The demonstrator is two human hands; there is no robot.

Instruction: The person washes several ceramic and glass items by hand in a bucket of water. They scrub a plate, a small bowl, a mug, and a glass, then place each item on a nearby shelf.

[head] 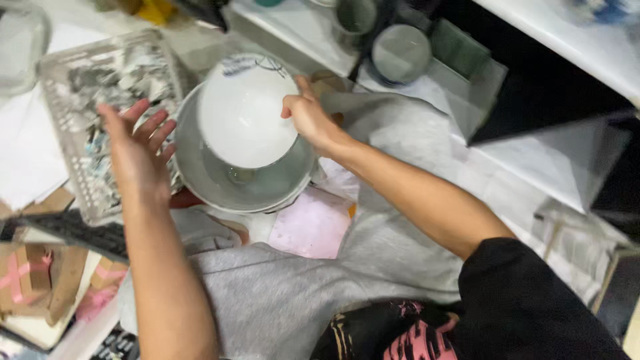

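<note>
Right hand (308, 117) reaches in from five o'clock, forearm bare, its fingers closed on the rim of a white bowl (245, 113) at the bowl's three o'clock edge. That bowl is tilted up, its pale inside facing the camera, and it sits over a larger grey basin (220, 190) with a little water at the bottom. Left hand (139, 150) hovers at nine o'clock of the bowl, palm open, fingers spread, gripping nothing, apart from the bowl and above a clear plastic basket (73, 87) filled with torn paper scraps. Grey cloth (393, 153) lies under the right arm, with a pink sheet (313, 227) at six o'clock of the basin. At one o'clock stand a round grey lid (400, 53) and a glass box (467, 87), both blurred. Cardboard pieces (40, 280) at eight o'clock are cut off by the frame. What supports the basin cannot be made out.
</note>
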